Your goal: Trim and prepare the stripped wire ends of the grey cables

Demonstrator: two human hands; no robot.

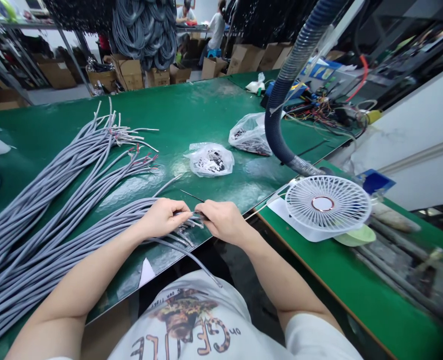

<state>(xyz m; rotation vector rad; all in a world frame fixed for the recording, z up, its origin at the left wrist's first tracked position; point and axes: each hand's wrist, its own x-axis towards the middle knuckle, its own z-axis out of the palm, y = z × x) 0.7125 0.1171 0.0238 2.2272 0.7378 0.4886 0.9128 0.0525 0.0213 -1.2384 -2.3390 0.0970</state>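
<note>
My left hand (164, 218) is closed in a pinch on the end of a grey cable, most of which the fingers cover. Close beside it, my right hand (224, 220) is closed too, its fingertips meeting the cable's end. From the right fingers a thin dark pointed tool (191, 195) sticks out to the left; its kind cannot be made out. Under and beside my left hand lies a bundle of grey cables (112, 226) with stripped ends. One loose grey cable (191, 256) hangs over the table edge toward my shirt.
More grey cables (56, 186) with bared red and white wires lie left. Beyond my hands sit a small bag of dark and white parts (211, 160) and a larger bag (252, 134). A white fan (328, 204) and a ribbed hose (277, 110) stand right. People sit far back.
</note>
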